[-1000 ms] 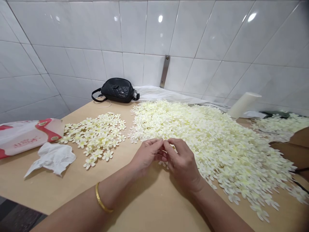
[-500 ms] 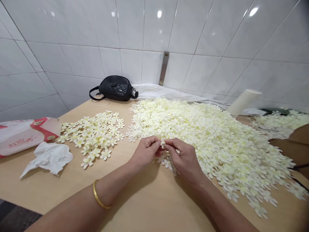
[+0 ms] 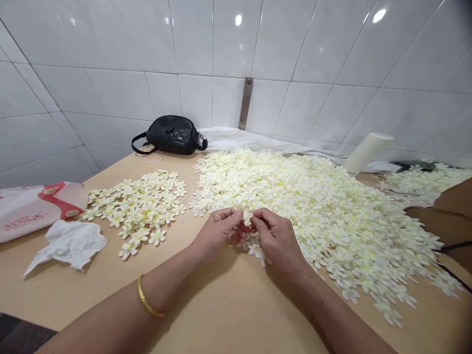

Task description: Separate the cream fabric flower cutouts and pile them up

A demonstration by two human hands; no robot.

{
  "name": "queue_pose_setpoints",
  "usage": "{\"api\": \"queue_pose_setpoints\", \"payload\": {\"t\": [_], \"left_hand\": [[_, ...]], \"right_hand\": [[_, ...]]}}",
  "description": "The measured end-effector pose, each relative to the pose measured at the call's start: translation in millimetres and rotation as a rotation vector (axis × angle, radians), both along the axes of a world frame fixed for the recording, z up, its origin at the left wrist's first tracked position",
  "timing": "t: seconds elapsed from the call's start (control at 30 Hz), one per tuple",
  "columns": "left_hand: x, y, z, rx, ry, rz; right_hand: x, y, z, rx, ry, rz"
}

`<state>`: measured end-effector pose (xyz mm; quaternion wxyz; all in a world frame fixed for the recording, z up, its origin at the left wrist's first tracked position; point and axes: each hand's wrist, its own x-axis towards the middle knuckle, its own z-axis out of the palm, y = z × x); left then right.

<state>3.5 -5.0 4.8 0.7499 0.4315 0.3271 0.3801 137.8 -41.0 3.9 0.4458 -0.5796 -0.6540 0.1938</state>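
Observation:
Between my fingertips is a small cream-white artificial flower (image 3: 247,218), its petals bunched together. My left hand (image 3: 221,230) pinches it from the left, thumb and forefinger closed. My right hand (image 3: 278,238) closes on its other side, thumb against forefinger. Just beyond both hands spreads a large heap of pale yellow-white artificial flowers (image 3: 313,201), with a few loose blossoms under my fingers. Off to the left lies a smaller, flatter group of the same flowers (image 3: 142,206), with yellower centres.
Left on the table (image 3: 221,314) are a crumpled white tissue (image 3: 70,243) and a red-and-white plastic bag (image 3: 40,209). A black handbag (image 3: 172,135) sits by the tiled wall. A white roll (image 3: 367,153) leans behind the heap. Brown cardboard (image 3: 448,221) stands at the right.
The view has shifted slightly to the right. Between my fingers the flower shows more plainly, its petals gathered upward. Both hands stay pinched in nearly the same place.

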Motion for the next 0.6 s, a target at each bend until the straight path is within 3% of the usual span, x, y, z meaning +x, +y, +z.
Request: {"api": "queue_pose_setpoints", "payload": {"t": [0.37, 0.47, 0.6], "left_hand": [[-2.0, 0.1, 3.3, 0.071, 0.083, 0.048], [-1.4, 0.0, 3.2, 0.115, 0.099, 0.088], [-0.1, 0.2, -1.3, 0.125, 0.097, 0.106]], "right_hand": [[4.6, 5.8, 2.2, -0.188, 0.500, 0.128], [3.9, 4.5, 3.1, -0.187, 0.461, 0.147], [0.8, -0.6, 4.2, -0.142, 0.243, 0.141]]}}
